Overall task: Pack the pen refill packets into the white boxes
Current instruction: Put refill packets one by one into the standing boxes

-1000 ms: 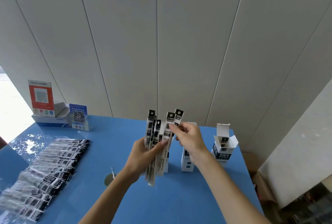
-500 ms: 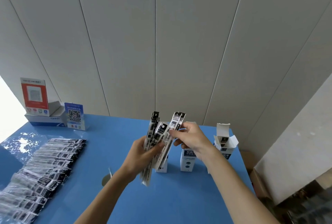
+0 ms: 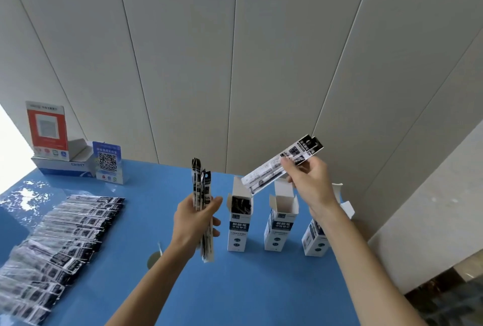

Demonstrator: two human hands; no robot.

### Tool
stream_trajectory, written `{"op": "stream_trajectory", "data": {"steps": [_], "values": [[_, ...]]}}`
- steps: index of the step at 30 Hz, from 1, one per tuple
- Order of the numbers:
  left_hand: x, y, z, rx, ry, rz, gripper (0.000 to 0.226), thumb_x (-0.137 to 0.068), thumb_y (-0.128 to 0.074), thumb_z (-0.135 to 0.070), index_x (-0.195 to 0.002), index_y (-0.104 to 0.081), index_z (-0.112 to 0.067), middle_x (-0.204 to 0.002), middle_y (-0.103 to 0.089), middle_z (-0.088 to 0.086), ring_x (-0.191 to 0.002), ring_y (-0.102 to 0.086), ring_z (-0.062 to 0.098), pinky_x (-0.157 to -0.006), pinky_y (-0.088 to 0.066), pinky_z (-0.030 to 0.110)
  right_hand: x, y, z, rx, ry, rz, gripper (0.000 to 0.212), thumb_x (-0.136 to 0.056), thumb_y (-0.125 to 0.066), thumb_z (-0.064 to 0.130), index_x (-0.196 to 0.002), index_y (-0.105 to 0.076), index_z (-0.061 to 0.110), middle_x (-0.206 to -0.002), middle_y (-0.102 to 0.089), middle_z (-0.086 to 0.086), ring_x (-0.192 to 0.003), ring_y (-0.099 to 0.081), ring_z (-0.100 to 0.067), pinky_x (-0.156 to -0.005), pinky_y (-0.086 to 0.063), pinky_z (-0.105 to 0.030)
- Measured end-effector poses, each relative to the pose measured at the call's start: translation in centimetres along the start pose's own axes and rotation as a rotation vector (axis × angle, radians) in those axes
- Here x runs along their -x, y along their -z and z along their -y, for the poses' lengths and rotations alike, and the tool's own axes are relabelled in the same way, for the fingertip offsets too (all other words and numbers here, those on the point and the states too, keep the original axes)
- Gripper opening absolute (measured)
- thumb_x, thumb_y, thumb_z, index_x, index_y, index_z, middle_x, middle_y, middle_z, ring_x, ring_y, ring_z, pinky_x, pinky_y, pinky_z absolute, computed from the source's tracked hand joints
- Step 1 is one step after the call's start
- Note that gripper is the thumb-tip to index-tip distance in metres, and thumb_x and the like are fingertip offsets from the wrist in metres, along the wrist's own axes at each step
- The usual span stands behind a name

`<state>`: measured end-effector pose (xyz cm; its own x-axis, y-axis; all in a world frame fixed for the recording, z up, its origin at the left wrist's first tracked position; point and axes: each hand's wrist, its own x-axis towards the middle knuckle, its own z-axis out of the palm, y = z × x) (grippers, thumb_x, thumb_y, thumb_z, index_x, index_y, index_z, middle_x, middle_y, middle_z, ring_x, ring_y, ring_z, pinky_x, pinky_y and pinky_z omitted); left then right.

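Three white boxes stand upright with open top flaps on the blue table (image 3: 130, 221). The left box (image 3: 238, 223) has dark packets inside; the middle box (image 3: 280, 223) looks empty; the right box (image 3: 315, 240) is partly hidden by my right forearm. My left hand (image 3: 194, 218) grips an upright bundle of refill packets (image 3: 200, 190) just left of the left box. My right hand (image 3: 309, 182) holds a single refill packet (image 3: 281, 163) tilted, its lower end above the left box's opening. A long row of refill packets (image 3: 60, 237) lies on the table at the left.
A red sign stand (image 3: 47, 129) sits on a white-and-blue carton (image 3: 65, 166) at the back left, beside a blue QR-code card (image 3: 107, 162). A grey panelled wall (image 3: 235, 64) backs the table. The table's right edge drops to the floor past the right box.
My right hand has pulled one packet out of the bundle and carried it up and to the right, over the boxes. My left hand keeps the rest and has moved slightly left.
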<state>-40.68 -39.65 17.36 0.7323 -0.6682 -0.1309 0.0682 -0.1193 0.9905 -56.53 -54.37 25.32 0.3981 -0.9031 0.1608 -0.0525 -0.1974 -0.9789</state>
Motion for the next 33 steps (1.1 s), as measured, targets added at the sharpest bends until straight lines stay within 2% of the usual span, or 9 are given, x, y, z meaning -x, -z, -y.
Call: {"op": "stream_trajectory", "data": {"steps": [6, 10, 14, 19, 21, 23, 26, 30, 33], "values": [[-0.3, -1.2, -0.1, -0.012, 0.008, 0.022, 0.027, -0.081, -0.076, -0.021, -0.087, -0.059, -0.001, -0.077, -0.068, 0.012, -0.055, -0.065, 0.02, -0.047, -0.052, 0.03, 0.5, -0.5, -0.2, 0.183, 0.135, 0.073, 0.023, -0.088, -0.067, 0.022, -0.071, -0.061, 0.007, -0.062, -0.059, -0.008, -0.057, -0.052, -0.016, -0.055, -0.044, -0.031], [-0.3, -1.7, 0.0, -0.047, 0.009, 0.021, 0.026, -0.082, -0.075, -0.02, -0.086, -0.06, 0.001, -0.076, -0.069, 0.012, -0.053, -0.066, 0.022, -0.046, -0.053, 0.031, 1.1, -1.3, -0.4, 0.26, 0.153, 0.127, 0.034, -0.087, -0.068, 0.024, -0.059, -0.05, 0.022, -0.048, -0.046, 0.012, -0.047, -0.038, -0.007, -0.048, -0.034, -0.021], [-0.3, -1.9, 0.4, -0.043, 0.024, 0.008, 0.021, -0.083, -0.071, -0.011, -0.089, -0.058, 0.004, -0.078, -0.068, 0.019, -0.051, -0.065, 0.023, -0.046, -0.055, 0.034, 1.5, -2.1, -0.6, 0.344, 0.197, 0.179, 0.035, -0.088, -0.068, 0.024, -0.058, -0.049, 0.026, -0.051, -0.043, 0.012, -0.046, -0.036, -0.004, -0.047, -0.031, -0.015], [-0.2, -2.1, 0.5, -0.054, 0.015, 0.011, 0.018, -0.084, -0.07, -0.011, -0.088, -0.059, 0.002, -0.077, -0.067, 0.019, -0.05, -0.065, 0.023, -0.045, -0.052, 0.031, 1.6, -3.6, -1.7, 0.512, 0.251, 0.223, 0.045, -0.088, -0.067, 0.029, -0.058, -0.039, 0.01, -0.055, -0.037, 0.001, -0.049, -0.027, -0.011, -0.048, -0.025, -0.022], [-0.2, -2.1, 0.5, -0.052, 0.015, 0.016, 0.019, -0.084, -0.07, -0.012, -0.087, -0.059, 0.002, -0.075, -0.066, 0.017, -0.05, -0.065, 0.023, -0.046, -0.052, 0.031, 1.5, -4.2, -2.4, 0.599, 0.238, 0.272, 0.04, -0.089, -0.066, 0.029, -0.061, -0.039, 0.018, -0.057, -0.038, 0.005, -0.051, -0.033, -0.01, -0.051, -0.03, -0.02], [-0.2, -2.1, 0.4, -0.052, 0.015, 0.015, 0.017, -0.084, -0.07, -0.012, -0.086, -0.059, 0.001, -0.073, -0.066, 0.016, -0.05, -0.065, 0.022, -0.046, -0.052, 0.03, 1.3, -4.7, -2.9, 0.754, 0.193, 0.39, 0.02, -0.089, -0.064, 0.031, -0.081, -0.053, 0.016, -0.071, -0.053, 0.002, -0.065, -0.048, -0.016, -0.059, -0.043, -0.03], [-0.2, -2.0, 0.4, -0.051, 0.009, 0.019, 0.013, -0.084, -0.069, -0.01, -0.083, -0.06, -0.002, -0.074, -0.068, 0.015, -0.051, -0.065, 0.022, -0.046, -0.052, 0.03, 1.2, -4.6, -3.6, 0.794, 0.134, 0.508, 0.035, -0.087, -0.066, 0.034, -0.118, -0.056, 0.024, -0.098, -0.064, 0.001, -0.066, -0.05, -0.013, -0.058, -0.041, -0.025], [-0.4, -1.7, 0.6, -0.06, 0.019, 0.021, 0.015, -0.084, -0.07, -0.013, -0.086, -0.061, -0.002, -0.078, -0.069, 0.016, -0.053, -0.066, 0.022, -0.046, -0.053, 0.03, 1.1, -4.5, -4.0, 0.664, 0.18, 0.411, 0.018, -0.085, -0.066, 0.023, -0.102, -0.059, 0.025, -0.079, -0.062, 0.01, -0.055, -0.045, -0.003, -0.064, -0.046, -0.028], [-0.4, -1.7, 0.7, -0.057, 0.027, 0.021, 0.015, -0.085, -0.07, -0.013, -0.086, -0.06, -0.002, -0.078, -0.069, 0.016, -0.053, -0.066, 0.022, -0.046, -0.053, 0.03, 1.4, -4.9, -4.4, 0.715, 0.174, 0.405, 0.009, -0.086, -0.064, 0.018, -0.095, -0.061, 0.021, -0.081, -0.065, 0.006, -0.056, -0.047, -0.002, -0.061, -0.044, -0.025]]}}
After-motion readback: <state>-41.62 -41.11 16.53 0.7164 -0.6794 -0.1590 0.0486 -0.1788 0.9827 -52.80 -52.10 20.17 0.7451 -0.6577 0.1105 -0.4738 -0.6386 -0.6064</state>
